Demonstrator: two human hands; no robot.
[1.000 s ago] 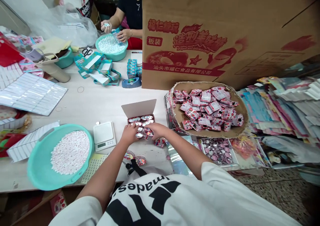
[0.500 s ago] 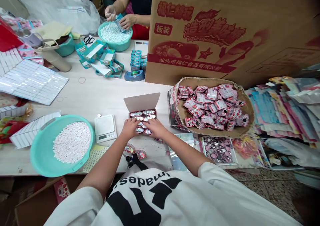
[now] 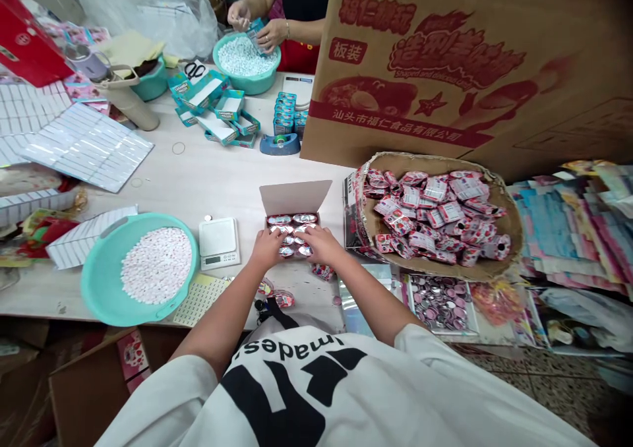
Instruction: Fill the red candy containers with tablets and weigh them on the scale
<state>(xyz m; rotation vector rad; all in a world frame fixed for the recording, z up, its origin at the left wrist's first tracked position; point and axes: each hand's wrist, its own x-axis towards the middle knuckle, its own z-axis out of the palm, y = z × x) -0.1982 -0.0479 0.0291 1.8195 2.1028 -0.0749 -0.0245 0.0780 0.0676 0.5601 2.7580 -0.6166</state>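
Observation:
A small box with its pale lid (image 3: 297, 198) raised at the back stands on the table in front of me. Several small packs (image 3: 305, 219) with silvery ends and red edges fill it in rows. My left hand (image 3: 268, 247) grips the box's left side, its fingertips over the packs. On the right side my right hand (image 3: 320, 244) does the same, fingers bent inward. The lower box walls are mostly hidden by my hands. One loose pink candy pack (image 3: 322, 271) lies beneath my right wrist.
To the right is a cut-down carton (image 3: 363, 236) of pink packs, with a large carton (image 3: 420, 91) behind. A scale (image 3: 218, 242) and turquoise basin (image 3: 99, 282) of white candies are left. A co-worker's hands (image 3: 271, 35) work over another basin (image 3: 247, 84).
My view has shifted slightly, so most things appear further right. Both hands stay on the box, with small finger movements. The co-worker's hands remain at the far basin.

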